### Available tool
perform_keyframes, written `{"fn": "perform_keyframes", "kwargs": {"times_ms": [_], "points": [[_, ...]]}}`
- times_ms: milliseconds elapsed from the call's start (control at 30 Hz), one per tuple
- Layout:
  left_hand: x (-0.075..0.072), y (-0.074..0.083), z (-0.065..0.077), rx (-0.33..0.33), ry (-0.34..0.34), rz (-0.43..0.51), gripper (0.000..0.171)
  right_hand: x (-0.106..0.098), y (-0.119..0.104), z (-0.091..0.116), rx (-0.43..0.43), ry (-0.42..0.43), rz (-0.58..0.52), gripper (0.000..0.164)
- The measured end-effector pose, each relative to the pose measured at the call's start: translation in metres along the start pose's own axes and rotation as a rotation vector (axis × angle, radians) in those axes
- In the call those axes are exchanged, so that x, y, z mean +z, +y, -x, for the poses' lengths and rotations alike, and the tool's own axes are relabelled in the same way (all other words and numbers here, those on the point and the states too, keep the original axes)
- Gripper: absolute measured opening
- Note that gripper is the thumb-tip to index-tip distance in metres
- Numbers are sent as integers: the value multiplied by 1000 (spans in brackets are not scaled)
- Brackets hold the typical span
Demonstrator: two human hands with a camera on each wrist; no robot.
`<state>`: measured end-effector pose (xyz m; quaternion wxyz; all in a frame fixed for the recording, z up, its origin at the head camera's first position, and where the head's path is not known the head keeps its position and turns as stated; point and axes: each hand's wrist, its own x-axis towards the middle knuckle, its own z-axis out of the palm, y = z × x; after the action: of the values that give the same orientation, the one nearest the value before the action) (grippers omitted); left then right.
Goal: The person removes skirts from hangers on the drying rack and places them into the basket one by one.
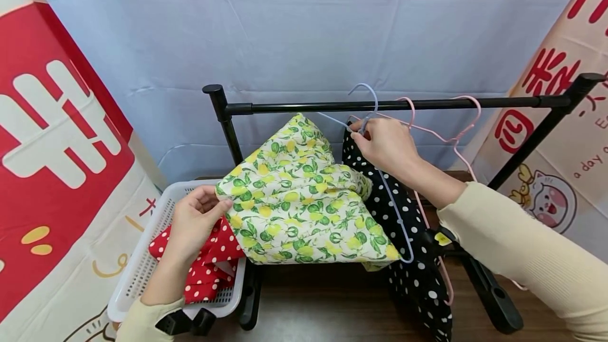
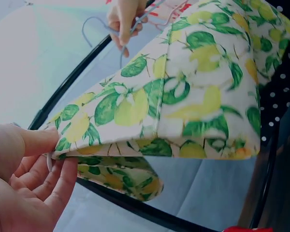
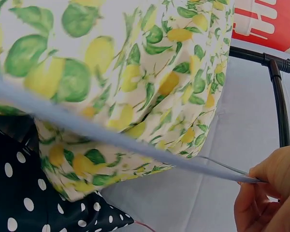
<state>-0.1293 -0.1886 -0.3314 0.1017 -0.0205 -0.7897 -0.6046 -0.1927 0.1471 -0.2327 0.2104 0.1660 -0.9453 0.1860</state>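
A lemon-print cloth (image 1: 304, 194) hangs spread out over a light blue hanger (image 1: 396, 207). My left hand (image 1: 197, 218) pinches the cloth's left corner between thumb and fingers; in the left wrist view a small pale loop shows beside those fingertips. With my right hand (image 1: 387, 141) I grip the blue hanger at its neck, just under the hook. That hook rises in front of the black rail (image 1: 304, 107). One arm of the hanger slopes down bare to the cloth's lower right corner. Most of the other arm is hidden by the cloth.
Pink hangers (image 1: 467, 125) hang on the rail at the right. A black polka-dot cloth (image 1: 418, 278) hangs behind the lemon print. At the lower left, a white basket (image 1: 128, 278) holds a red polka-dot cloth (image 1: 209, 273). The rack's black foot (image 1: 494, 300) stands on the wooden surface.
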Motion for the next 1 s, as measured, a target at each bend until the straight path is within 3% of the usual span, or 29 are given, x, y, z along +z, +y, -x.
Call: {"fn": "perform_keyframes", "kwargs": {"times_ms": [1000], "points": [[-29,10,-7,32,120,116,15,0,3,3,-16,-17,-14,23]]}}
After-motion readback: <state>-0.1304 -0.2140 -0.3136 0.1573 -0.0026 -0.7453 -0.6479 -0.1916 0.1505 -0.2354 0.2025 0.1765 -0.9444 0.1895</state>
